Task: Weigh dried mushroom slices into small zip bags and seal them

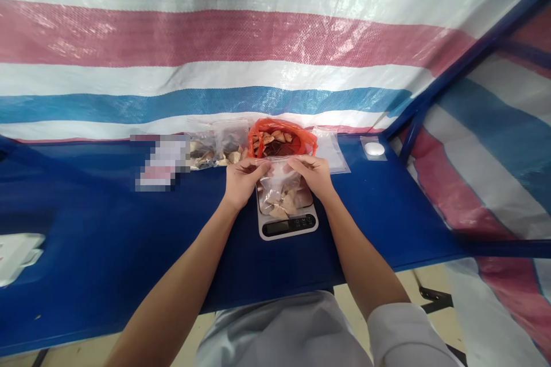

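Note:
Between my two hands is a clear zip bag [280, 190] with several pale dried slices in its lower part. My left hand [241, 179] pinches the bag's top edge at the left. On the right, my right hand [313, 175] grips the same edge between thumb and fingers. Beneath the bag is a white kitchen scale [262, 223] with a dark display strip at its front; whether the bag rests on it I cannot tell. Just behind my hands an orange plastic bag [305, 140] stands open, with brownish dried pieces inside.
Two filled clear bags [202, 152] lie left of the orange bag, beside a blurred-out sheet [161, 163]. Flat clear bags [333, 152] lie to its right, and a small bag with a white oval object [374, 149] farther right. A white case [19, 255] sits at the blue table's [107, 229] left.

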Demonstrator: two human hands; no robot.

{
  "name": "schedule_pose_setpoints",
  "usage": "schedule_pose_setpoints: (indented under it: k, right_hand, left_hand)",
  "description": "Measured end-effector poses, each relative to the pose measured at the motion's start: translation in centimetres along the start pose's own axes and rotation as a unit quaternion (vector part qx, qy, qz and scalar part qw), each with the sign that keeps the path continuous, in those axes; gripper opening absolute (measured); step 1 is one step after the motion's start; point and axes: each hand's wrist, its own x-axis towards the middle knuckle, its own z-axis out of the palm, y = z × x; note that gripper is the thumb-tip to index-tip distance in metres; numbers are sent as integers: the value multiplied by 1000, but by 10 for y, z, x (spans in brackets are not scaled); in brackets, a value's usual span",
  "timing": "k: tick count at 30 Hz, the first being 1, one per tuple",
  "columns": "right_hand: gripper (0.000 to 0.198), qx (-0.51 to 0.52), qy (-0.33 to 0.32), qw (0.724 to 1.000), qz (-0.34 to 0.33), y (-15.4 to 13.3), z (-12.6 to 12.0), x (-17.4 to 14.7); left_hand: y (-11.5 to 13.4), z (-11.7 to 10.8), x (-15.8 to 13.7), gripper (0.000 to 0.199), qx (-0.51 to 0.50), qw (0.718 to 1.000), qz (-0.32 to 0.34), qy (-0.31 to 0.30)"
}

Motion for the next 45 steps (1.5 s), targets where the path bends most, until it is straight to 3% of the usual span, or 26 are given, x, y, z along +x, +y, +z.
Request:
schedule_pose_setpoints:
  k: [4,12,22,30,37,45]
  right_hand:
    - [33,4,13,1000,5,0,1,0]
    - [32,-25,9,999,-23,1,4,-2]
    - [32,0,-3,1000,-30,2,2,-2]
    - [35,-64,1,995,-76,1,1,-2]
    - [34,-101,-2,989,-104,1,0,-3]
    - [27,-60,-9,994,-86,-1,1,-5]
  left_hand:
    - [2,-1,0,28,0,1000,6,6]
    - [7,1,-2,30,38,999,11,-35]
    - [2,-2,-1,29,9,999,3,-46]
    - [7,1,-2,36,32,999,-4,-20]
    - [2,1,-1,27,53,998,23,-19]
    - [8,2,-4,29,61,997,29,-29]
